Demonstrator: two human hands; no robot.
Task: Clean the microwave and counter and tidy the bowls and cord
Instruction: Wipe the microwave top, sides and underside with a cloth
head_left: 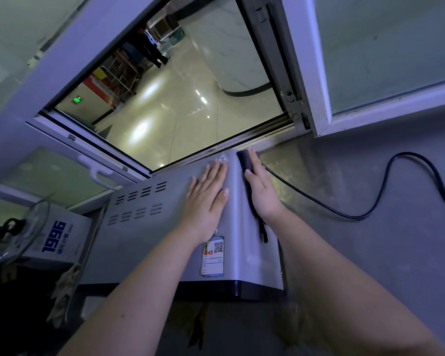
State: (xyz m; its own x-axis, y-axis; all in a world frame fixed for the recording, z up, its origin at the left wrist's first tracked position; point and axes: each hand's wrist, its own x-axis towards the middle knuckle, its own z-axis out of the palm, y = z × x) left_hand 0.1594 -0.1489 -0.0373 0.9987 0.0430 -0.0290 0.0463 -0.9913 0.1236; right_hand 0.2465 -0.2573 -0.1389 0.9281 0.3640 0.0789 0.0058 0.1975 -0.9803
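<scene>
A silver microwave [144, 240] stands on the grey metal counter [370, 265], below an open window. My left hand [206, 196] lies flat on its top with the fingers spread, holding nothing. My right hand [262, 191] presses a dark cloth [244, 160] against the microwave's upper right edge and side; a strip of the cloth hangs down below my wrist. A black cord [385, 181] runs from behind the microwave, loops across the counter and leaves the frame at the right. No bowls are in view.
The open window [180, 104] gives onto a hall behind the microwave, with a white window frame [316, 106] at the right. At the left stand a white box [59, 237] marked 1996 and a clear glass plate [28, 227]. A pale rag [64, 286] hangs by the microwave's left side.
</scene>
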